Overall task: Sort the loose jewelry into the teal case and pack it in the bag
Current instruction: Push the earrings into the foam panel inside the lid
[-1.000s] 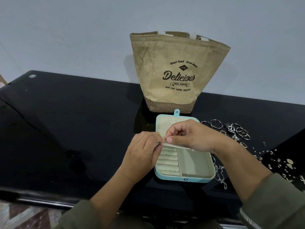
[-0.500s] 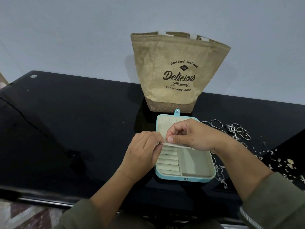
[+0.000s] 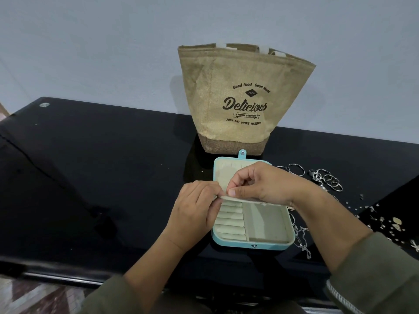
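The teal case (image 3: pixel 250 244) lies open on the black table (image 3: pixel 102 177), its pale green lining showing ring rolls and an empty compartment. A thin pale flap (image 3: pixel 251 200) runs across the middle of the case. My left hand (image 3: pixel 195 214) pinches its left end, and my right hand (image 3: pixel 260 184) pinches it from above with thumb and curled fingers. Behind the case stands the tan bag (image 3: pixel 242 98) printed "Delicious", open at the top. Loose silver rings (image 3: pixel 326 177) and a chain (image 3: pixel 302 241) lie to the right of the case.
Small earrings and studs (image 3: pixel 385 220) are scattered near the table's right edge. A pale wall rises behind the bag. The table's front edge runs just below my forearms, with tiled floor at lower left.
Both hands stay on the flap at the case's middle. My right hand's fingers have shifted slightly; nothing else has moved.
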Action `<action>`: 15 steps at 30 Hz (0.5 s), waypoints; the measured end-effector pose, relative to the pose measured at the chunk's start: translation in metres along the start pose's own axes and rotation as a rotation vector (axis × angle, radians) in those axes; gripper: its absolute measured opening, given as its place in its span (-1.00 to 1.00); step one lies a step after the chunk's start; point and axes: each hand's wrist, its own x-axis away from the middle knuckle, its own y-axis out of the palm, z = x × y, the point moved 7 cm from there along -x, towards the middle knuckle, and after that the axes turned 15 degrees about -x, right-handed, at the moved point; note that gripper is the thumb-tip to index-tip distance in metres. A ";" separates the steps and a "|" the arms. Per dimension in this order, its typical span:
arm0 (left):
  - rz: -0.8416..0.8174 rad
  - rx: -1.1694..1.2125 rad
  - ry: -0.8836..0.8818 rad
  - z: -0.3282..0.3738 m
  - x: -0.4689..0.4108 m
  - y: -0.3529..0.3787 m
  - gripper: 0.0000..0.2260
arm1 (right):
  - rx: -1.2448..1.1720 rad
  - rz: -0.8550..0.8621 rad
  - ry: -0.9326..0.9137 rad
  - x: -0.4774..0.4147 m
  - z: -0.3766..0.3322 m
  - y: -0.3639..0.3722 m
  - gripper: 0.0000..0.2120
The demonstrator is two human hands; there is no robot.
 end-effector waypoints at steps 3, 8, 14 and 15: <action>-0.002 -0.005 -0.012 0.000 0.001 0.001 -0.89 | 0.042 0.008 0.073 -0.002 0.001 -0.003 -0.93; -0.014 -0.013 -0.049 -0.001 0.004 0.004 -0.95 | 0.092 -0.024 0.156 -0.008 0.000 -0.004 -0.94; -0.020 -0.011 -0.025 -0.003 -0.003 0.001 -0.90 | 0.092 0.147 -0.016 0.019 -0.008 -0.010 -0.89; -0.018 -0.014 -0.019 -0.003 -0.004 0.000 -0.89 | 0.149 0.206 -0.057 0.026 -0.008 -0.014 -0.87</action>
